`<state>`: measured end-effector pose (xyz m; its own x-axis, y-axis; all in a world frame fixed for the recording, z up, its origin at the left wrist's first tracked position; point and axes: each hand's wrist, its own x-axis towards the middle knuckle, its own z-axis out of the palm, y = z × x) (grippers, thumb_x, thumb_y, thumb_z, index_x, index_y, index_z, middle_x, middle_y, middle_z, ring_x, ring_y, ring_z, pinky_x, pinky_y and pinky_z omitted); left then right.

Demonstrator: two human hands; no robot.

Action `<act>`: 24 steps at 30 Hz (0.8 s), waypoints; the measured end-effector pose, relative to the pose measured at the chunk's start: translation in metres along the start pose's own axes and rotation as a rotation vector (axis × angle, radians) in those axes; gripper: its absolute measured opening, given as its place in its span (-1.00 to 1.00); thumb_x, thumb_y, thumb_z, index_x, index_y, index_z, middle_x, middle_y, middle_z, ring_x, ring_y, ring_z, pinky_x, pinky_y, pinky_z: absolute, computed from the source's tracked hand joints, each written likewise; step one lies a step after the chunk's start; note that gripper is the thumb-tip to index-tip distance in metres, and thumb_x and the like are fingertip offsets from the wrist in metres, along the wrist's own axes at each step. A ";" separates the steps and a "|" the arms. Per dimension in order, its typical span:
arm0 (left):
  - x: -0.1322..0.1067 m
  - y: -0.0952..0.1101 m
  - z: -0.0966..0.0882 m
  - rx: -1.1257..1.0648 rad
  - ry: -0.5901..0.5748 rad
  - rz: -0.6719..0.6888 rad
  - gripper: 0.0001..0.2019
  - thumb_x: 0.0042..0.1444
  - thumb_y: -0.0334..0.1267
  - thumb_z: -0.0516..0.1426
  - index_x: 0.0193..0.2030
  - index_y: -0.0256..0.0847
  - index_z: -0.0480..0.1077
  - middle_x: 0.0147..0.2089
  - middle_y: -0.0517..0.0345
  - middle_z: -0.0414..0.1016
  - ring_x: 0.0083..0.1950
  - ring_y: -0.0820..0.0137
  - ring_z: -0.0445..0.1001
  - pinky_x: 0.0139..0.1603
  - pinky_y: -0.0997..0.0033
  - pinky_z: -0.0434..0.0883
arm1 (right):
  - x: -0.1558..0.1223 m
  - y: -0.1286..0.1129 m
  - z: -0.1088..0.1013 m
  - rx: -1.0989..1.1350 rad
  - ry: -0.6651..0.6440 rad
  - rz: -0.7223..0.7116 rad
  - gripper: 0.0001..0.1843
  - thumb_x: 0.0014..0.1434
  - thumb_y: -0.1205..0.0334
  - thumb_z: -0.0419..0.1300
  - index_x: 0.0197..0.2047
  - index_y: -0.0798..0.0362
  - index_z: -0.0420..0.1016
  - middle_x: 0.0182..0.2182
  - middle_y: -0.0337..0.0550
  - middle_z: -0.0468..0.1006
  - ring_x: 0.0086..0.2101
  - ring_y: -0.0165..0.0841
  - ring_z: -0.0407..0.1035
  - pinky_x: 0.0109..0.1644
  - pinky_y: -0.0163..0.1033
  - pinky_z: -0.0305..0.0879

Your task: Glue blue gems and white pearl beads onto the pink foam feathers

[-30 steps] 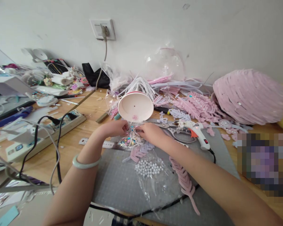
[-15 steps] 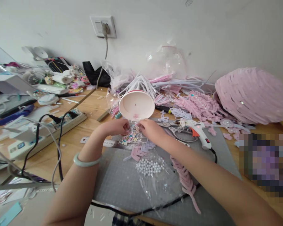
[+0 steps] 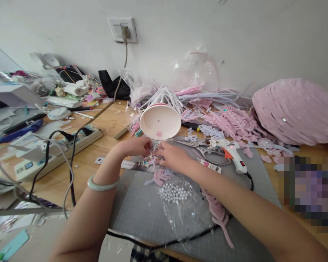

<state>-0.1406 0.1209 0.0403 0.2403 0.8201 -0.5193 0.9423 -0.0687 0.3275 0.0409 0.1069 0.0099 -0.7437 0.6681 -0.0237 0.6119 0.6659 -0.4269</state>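
Note:
My left hand (image 3: 140,146), with a pale green bangle (image 3: 102,185) on its wrist, is closed at the edge of a clear plastic bag (image 3: 154,145). Inside the bag lies a tangle of small colourful beads and white loops (image 3: 150,160). Over the bag's right side reaches my right hand (image 3: 171,155), its fingers spread and bent on the contents. Just behind both hands a white paper bowl (image 3: 160,122) leans with its inside facing me. Nearer me, white pearl beads (image 3: 175,193) rest on another clear bag, beside pink and lilac braided chenille pieces (image 3: 162,176).
A glue gun (image 3: 235,156) with a lit light and scissors (image 3: 199,145) lie right on the grey cutting mat (image 3: 136,211). A big pink wrapped form (image 3: 295,111) stands far right. A power strip (image 3: 57,153) with cables is left. A black cord crosses the mat's front.
My right hand has shifted from pinching the bag's upper right edge to spreading its fingers over the contents. My left hand stays at the bag's left side.

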 end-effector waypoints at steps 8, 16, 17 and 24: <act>-0.002 0.002 0.000 -0.069 -0.003 -0.003 -0.86 -0.18 -0.28 0.05 -0.39 -0.19 0.24 -0.37 0.18 0.44 -0.29 0.30 0.45 -0.38 0.46 0.30 | -0.006 0.005 -0.011 -0.096 0.095 0.124 -0.68 0.23 0.36 -0.03 -0.03 0.06 0.44 -0.11 0.00 0.38 -0.26 -0.28 0.37 -0.27 -0.27 0.20; -0.001 0.000 0.002 -0.112 -0.013 -0.011 -0.83 -0.20 -0.33 0.05 -0.37 -0.19 0.22 -0.37 0.19 0.41 -0.31 0.33 0.46 -0.41 0.50 0.33 | -0.006 -0.002 -0.008 0.000 0.094 0.046 -0.77 0.16 0.26 0.11 -0.17 -0.03 0.56 -0.15 -0.14 0.39 -0.26 -0.38 0.36 -0.21 -0.32 0.19; -0.001 0.000 0.001 -0.113 -0.014 -0.012 -0.83 -0.19 -0.33 0.06 -0.37 -0.19 0.21 -0.37 0.19 0.41 -0.31 0.33 0.46 -0.41 0.49 0.33 | -0.006 -0.002 -0.007 0.011 0.079 0.042 -0.79 0.14 0.20 0.15 -0.19 -0.03 0.58 -0.16 -0.14 0.39 -0.27 -0.37 0.36 -0.22 -0.31 0.20; -0.002 0.002 0.001 -0.103 -0.019 -0.004 -0.83 -0.20 -0.33 0.04 -0.37 -0.19 0.19 -0.36 0.19 0.39 -0.30 0.33 0.44 -0.41 0.48 0.30 | 0.000 0.002 -0.001 0.032 0.008 0.013 -0.75 0.16 0.16 0.15 -0.18 0.06 0.58 -0.23 -0.08 0.48 -0.25 -0.31 0.38 -0.22 -0.30 0.18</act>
<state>-0.1392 0.1184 0.0416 0.2417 0.8092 -0.5355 0.9147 -0.0058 0.4041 0.0424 0.1082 0.0096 -0.7336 0.6792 -0.0224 0.6122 0.6463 -0.4555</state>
